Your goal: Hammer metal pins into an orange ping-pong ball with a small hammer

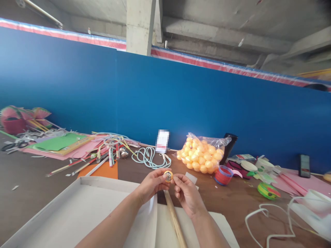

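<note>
Between thumb and fingers, my left hand [153, 184] holds a small orange ball [168, 176] with a shiny silver patch facing me. My right hand [187, 193] is closed in a pinch at the ball's right edge; its fingertips hide whatever they grip there. Below both hands a wooden stick [174, 218] lies across pale sheet material on the table. To the left of it sits a shallow white box lid [111, 206] with raised edges, partly covered by my left forearm.
Behind my hands stand a clear bag of orange balls [200, 155] and a coiled pale-blue cord [150, 157]. Left lie coloured paper [60, 143], straws and scissors [14, 146]. Right are a red tape roll [223, 175], a green tape measure [268, 190], a white cable [280, 236] and a phone [304, 166].
</note>
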`<state>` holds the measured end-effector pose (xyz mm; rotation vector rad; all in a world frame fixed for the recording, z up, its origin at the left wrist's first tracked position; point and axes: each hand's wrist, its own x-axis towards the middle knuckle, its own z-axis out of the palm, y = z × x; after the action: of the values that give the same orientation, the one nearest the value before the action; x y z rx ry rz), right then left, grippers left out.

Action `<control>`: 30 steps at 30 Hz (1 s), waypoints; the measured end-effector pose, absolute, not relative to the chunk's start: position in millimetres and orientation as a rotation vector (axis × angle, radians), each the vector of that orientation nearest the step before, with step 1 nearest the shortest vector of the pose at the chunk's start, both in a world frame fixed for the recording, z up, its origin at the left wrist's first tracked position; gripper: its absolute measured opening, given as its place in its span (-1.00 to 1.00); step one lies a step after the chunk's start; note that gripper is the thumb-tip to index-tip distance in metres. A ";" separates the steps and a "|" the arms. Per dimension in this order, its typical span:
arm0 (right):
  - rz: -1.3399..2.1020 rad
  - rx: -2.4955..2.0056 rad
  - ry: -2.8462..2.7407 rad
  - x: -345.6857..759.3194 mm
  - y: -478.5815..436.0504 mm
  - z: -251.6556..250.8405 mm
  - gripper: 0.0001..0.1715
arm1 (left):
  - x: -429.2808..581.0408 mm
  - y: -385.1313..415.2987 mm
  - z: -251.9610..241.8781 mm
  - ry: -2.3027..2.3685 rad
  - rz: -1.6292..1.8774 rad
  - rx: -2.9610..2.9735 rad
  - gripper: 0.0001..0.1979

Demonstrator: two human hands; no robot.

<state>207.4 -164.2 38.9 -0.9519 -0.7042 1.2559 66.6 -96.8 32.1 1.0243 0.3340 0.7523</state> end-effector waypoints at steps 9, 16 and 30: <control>1.266 -0.939 -0.734 206.4 -164.5 39.5 -0.76 | 66.1 -96.5 30.6 0.324 0.746 1.017 -0.63; 1.255 -0.949 -0.753 206.3 -164.7 40.5 -0.78 | 66.7 -96.6 31.8 0.321 0.749 1.008 -0.62; 1.274 -0.944 -0.776 206.9 -166.4 42.3 -0.77 | 65.5 -97.3 32.3 0.317 0.730 1.008 -0.62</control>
<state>206.9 -166.4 42.3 -0.9440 -0.7762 1.2736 65.5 -97.3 32.3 1.0075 0.3170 0.7295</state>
